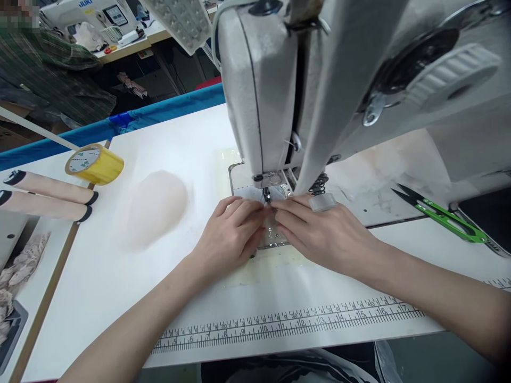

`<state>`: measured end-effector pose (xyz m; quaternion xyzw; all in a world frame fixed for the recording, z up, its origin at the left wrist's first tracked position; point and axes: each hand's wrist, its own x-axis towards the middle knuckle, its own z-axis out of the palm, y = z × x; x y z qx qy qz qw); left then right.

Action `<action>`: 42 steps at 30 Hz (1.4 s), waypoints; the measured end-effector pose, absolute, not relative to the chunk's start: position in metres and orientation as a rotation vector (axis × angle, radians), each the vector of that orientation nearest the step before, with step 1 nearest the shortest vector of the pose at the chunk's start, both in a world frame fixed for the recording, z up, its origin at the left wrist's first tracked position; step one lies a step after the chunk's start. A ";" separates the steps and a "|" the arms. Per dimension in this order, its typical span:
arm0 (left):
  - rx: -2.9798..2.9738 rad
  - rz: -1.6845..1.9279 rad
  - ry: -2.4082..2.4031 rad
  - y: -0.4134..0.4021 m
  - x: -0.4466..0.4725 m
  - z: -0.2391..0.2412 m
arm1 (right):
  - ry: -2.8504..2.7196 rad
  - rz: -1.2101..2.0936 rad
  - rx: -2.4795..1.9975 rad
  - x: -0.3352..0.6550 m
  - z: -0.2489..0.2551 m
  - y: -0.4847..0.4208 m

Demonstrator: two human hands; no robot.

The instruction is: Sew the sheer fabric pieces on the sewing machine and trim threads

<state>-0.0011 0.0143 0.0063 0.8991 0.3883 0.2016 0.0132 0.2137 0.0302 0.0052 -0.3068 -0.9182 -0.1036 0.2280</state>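
The left hand (236, 229) and right hand (324, 229) are held at eight and four o'clock from the presser foot (266, 196), seemingly for fine control, though whether anything is pinched in either grip cannot be told.

Sewing workshop — near machine (271, 90), far machine (93, 17)

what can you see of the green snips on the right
The snips have bright green, plastic-looking handles and two dark, pointed blades, with the tips slightly apart. They lie at a slant to the right of the right hand, blades pointing left and away from the person, handle end close to the dark panel. Neither hand touches them.
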 end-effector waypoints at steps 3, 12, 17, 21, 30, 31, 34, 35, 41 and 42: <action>2.824 0.628 1.187 0.011 0.002 0.005 | -2.533 -0.384 -0.888 0.215 0.006 0.031; 2.908 0.553 1.200 0.006 0.001 0.003 | -2.647 -0.433 -0.932 0.220 0.006 0.033; 2.959 0.507 1.308 -0.002 0.006 0.003 | -2.618 -0.399 -0.903 0.220 0.006 0.036; 3.006 0.474 1.405 -0.007 0.011 0.004 | -2.676 -0.435 -0.908 0.221 0.007 0.036; 3.020 0.443 1.457 -0.011 0.016 0.004 | -2.701 -0.505 -0.921 0.222 0.007 0.038; 3.023 0.443 1.460 -0.011 0.016 0.004 | -2.693 -0.503 -0.922 0.222 0.007 0.038; 3.027 0.446 1.463 -0.011 0.016 0.004 | -2.657 -0.467 -0.916 0.222 0.007 0.038; 3.025 0.446 1.465 -0.011 0.016 0.004 | -2.643 -0.448 -0.913 0.222 0.007 0.038; 3.034 0.448 1.482 -0.011 0.017 0.004 | -2.602 -0.462 -0.895 0.222 0.004 0.040; 3.035 0.452 1.483 -0.011 0.017 0.004 | -2.602 -0.475 -0.892 0.222 0.003 0.040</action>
